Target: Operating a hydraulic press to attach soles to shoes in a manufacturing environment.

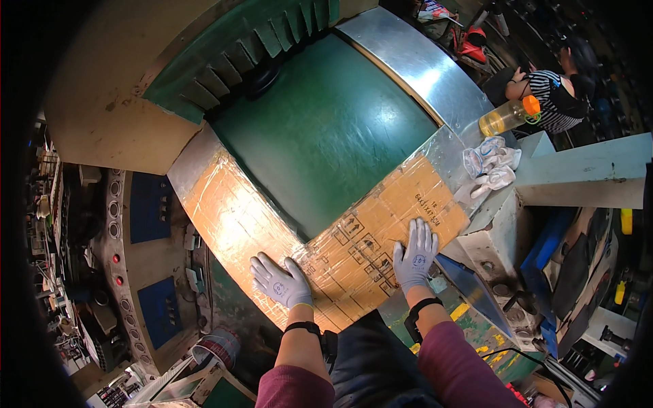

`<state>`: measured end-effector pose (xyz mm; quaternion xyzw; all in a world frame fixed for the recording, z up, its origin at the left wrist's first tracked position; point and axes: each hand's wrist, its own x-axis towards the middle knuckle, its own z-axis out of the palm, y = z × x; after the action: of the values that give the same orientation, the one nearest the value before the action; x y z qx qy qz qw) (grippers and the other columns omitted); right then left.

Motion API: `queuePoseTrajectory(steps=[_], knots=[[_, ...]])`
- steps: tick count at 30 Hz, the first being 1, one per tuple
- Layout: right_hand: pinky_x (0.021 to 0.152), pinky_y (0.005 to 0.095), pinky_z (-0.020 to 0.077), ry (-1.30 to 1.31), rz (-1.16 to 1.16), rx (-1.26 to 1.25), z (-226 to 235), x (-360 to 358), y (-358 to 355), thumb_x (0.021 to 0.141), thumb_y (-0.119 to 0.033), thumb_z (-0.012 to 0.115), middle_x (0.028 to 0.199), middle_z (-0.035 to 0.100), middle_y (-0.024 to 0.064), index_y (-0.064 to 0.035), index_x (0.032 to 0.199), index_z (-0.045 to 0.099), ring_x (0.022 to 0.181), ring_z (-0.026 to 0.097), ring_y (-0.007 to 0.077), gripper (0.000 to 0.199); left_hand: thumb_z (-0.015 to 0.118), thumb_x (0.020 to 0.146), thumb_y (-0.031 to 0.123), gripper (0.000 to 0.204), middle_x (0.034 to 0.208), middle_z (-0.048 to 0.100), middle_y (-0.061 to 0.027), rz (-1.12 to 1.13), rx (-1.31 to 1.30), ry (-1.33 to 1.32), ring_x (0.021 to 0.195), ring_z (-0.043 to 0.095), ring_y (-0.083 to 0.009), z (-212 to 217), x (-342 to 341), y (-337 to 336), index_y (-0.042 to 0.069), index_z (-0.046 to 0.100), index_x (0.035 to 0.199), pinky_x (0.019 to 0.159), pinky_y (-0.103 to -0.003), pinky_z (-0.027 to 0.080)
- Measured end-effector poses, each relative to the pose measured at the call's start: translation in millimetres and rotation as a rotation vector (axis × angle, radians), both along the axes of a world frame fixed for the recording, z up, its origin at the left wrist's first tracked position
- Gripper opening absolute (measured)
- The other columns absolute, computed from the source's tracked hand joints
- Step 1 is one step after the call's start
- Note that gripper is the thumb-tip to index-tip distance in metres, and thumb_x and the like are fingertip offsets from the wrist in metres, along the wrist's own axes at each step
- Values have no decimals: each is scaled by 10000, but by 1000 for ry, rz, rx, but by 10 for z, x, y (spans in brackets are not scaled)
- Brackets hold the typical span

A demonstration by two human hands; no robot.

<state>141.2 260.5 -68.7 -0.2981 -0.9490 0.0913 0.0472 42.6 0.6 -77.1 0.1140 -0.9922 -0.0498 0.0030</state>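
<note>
Both my hands wear pale grey gloves and rest on brown cardboard (340, 279) covered with clear tape, which lines the near border of a machine's table. My left hand (280, 280) lies flat on the cardboard near its left corner, fingers spread a little and holding nothing. Flat against the right part of the cardboard, beside its printed marks, is my right hand (415, 257), fingers stretched out and also holding nothing. Beyond them a green belt (326, 129) runs under a hanging green strip curtain (252, 51).
On the right metal border (422, 64) stand a clear bottle (500, 122) with an orange lid and crumpled white gloves (493, 166). A control panel (122, 258) with buttons is at left. A bucket (216, 347) stands lower left. A person in a striped top (547, 92) sits far right.
</note>
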Motion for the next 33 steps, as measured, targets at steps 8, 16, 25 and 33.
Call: queuePoseTrajectory(steps=[8,16,25,33], knots=[[1141,515,257,-13,-2,7,6,1,16,834,-348,591,1439,475,179,-19,1390,469,1336,425,343,657,480,934,381,689,1578,282,-216,-1,-3,3,1460,245,-376,-6,-4,19,30,319,1505,1204,-486,152],[1142,516,255,5,-1,10,-19,12,23,830,-350,585,1439,476,180,-19,1385,473,1335,427,342,655,485,933,380,687,1577,277,-222,-10,5,16,1459,240,-383,-31,6,11,26,324,1499,1205,-484,153],[1136,521,257,26,5,12,-13,4,19,830,-342,584,1428,485,183,-13,1381,475,1330,429,344,651,491,933,378,689,1580,272,-218,-4,22,8,1460,236,-383,0,0,21,27,320,1500,1206,-487,150],[1140,528,250,14,10,8,-6,43,29,826,-335,593,1422,482,191,-7,1385,465,1329,425,355,661,528,913,329,602,1506,396,-222,-29,89,91,1383,363,-393,54,-82,21,16,440,1420,1159,-480,257]])
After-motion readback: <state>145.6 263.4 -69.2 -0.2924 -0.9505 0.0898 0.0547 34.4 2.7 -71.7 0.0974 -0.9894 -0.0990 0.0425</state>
